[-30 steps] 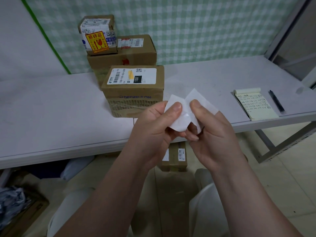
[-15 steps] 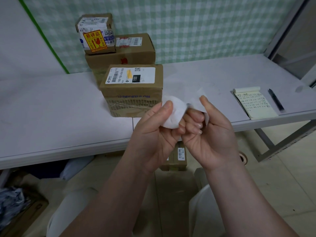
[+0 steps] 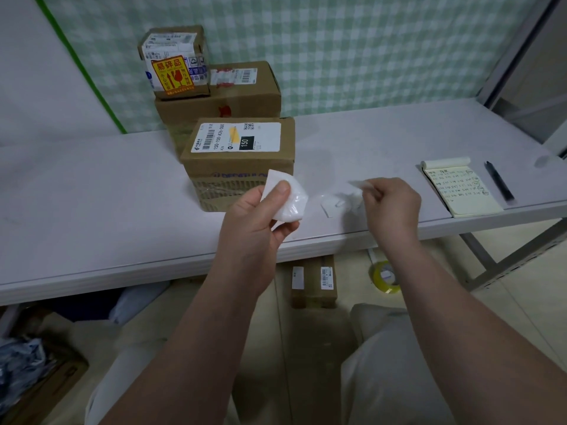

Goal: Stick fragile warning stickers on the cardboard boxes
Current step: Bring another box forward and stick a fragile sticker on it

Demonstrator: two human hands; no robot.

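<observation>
Left hand (image 3: 260, 216) pinches a curled white sheet (image 3: 287, 199) over the table (image 3: 92, 210) edge; right hand (image 3: 391, 207) grips a blurry white strip (image 3: 346, 199) w/ fingertips. Just behind: nearest cardboard box (image 3: 239, 161), no sticker. Far back, small box (image 3: 175, 61) atop a bigger box (image 3: 221, 102) wears the orange fragile sticker (image 3: 172, 75).

"150" on box label (image 3: 235, 138)

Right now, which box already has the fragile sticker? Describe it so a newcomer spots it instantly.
Start at the white table against the green checked wall, where three cardboard boxes sit together. The small box is perched on top of the rear large box. It alone carries a yellow and red sticker on its front.
</observation>
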